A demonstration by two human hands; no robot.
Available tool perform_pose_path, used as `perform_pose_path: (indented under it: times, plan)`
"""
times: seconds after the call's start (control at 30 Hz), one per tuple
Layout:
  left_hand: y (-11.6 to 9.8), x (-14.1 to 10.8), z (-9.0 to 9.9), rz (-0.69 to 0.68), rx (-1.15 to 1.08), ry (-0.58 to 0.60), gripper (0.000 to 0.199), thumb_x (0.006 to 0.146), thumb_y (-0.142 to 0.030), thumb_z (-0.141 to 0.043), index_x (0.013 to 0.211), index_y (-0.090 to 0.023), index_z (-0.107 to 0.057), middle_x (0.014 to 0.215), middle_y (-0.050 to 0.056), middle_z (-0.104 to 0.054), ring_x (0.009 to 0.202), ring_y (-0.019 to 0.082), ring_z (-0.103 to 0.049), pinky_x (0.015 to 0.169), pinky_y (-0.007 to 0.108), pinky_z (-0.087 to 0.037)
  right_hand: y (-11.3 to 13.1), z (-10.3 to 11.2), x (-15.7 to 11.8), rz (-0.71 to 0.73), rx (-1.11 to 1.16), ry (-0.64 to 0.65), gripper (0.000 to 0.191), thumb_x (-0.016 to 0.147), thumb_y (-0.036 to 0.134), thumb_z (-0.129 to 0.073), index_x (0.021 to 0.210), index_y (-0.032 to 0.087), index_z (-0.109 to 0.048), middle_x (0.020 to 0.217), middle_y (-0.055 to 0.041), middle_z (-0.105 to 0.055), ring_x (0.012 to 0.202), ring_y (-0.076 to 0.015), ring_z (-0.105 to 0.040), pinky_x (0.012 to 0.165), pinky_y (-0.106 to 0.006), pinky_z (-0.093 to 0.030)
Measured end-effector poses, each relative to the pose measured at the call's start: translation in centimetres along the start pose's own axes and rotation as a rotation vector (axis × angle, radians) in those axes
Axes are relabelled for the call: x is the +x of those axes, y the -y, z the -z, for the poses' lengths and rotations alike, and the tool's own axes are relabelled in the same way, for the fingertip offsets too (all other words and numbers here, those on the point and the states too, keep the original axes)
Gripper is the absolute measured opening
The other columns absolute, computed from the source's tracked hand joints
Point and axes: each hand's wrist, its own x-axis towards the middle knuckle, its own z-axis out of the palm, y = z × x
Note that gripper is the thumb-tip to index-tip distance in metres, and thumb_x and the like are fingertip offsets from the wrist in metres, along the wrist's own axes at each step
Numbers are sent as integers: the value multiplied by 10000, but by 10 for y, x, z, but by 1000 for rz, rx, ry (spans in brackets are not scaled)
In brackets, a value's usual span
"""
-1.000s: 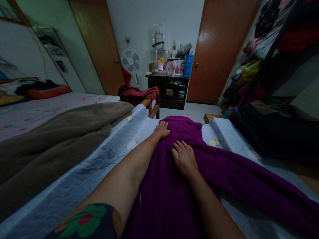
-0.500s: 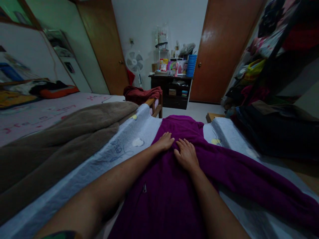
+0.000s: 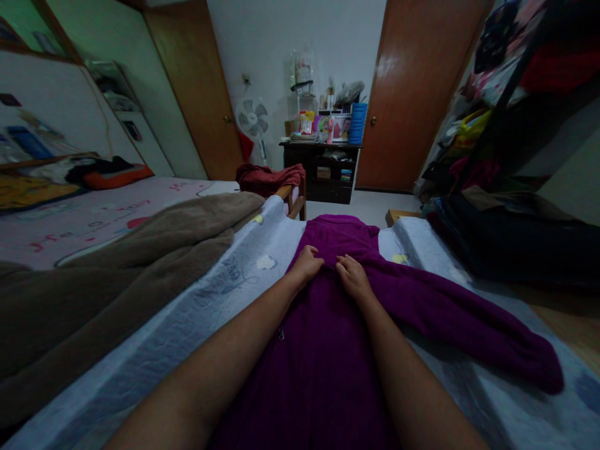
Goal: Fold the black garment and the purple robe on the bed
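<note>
A purple jacket (image 3: 323, 350) lies spread on the bed, its collar end away from me and one sleeve stretched out to the right. A small zipper pull (image 3: 281, 334) shows on its left part, beside my forearm. My left hand (image 3: 307, 264) is closed on the jacket's upper front, left of the middle. Just across from it, my right hand (image 3: 352, 275) pinches the same fabric with bent fingers. A short stretch of cloth lies between the two hands. The jacket's left sleeve is hidden from view.
The jacket rests on a light grey-blue patterned sheet (image 3: 244, 281). A brown fluffy blanket (image 3: 154, 262) lies to the left, and dark folded clothes (image 3: 525, 237) are piled on the right. Beyond the bed stand a white fan (image 3: 253, 117) and a dark cabinet (image 3: 309, 187).
Both hands have gone from lying flat with fingers stretched to gripping the jacket fabric. The right sleeve's end has drawn inward, and the zipper pull has shifted up.
</note>
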Motion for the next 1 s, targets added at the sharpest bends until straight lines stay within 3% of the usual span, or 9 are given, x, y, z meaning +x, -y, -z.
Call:
perform_pose_path:
  times: [0.1,0.23,0.47,0.63,0.87,1.0]
  plan:
    - [-8,-28,-2,-26,208,-21,460,620,-78,-656,1045,-173,-507,1129,83,-538,1001,188,-565,842,256,-455,-1,4,5,-34,81,37,342,885,252,-426,1086,168,-690,1240,-99,-646,1293,-227,-475,1100,-373,-324]
    - [-17,-52,-3,-85,423,-76,413,666,-12,-589,1022,-192,-482,1141,83,-526,1092,194,-542,918,267,-416,0,8,6,-61,138,26,329,871,265,-451,1065,183,-704,1223,-86,-658,1279,-226,-493,1092,-367,-338]
    - [-20,-58,-13,-2,466,-213,315,816,-65,-490,1095,-212,-480,1030,68,-632,947,202,-629,821,299,-450,4,11,3,-68,198,-1,216,820,295,-512,771,185,-692,1164,-97,-684,1156,-224,-584,1030,-352,-394]
    - [-11,-58,-22,-45,536,-243,284,855,-106,-448,1081,-242,-555,1052,67,-603,924,209,-626,788,305,-455,9,11,2,-51,209,-22,273,863,302,-450,850,198,-702,1067,-65,-715,1070,-206,-617,989,-346,-421]
    - [-3,-54,-18,-104,492,-261,289,800,-90,-510,1028,-244,-597,1022,47,-581,934,197,-595,784,282,-452,9,28,19,-81,62,24,197,816,237,-505,760,177,-683,806,-33,-711,768,-172,-634,761,-267,-475]
    - [-5,-54,-16,-102,451,-273,275,791,-78,-523,1004,-239,-587,1016,47,-568,957,197,-569,822,284,-442,0,50,42,-193,-249,-154,205,836,235,-518,961,177,-670,982,-77,-688,930,-198,-616,853,-303,-451]
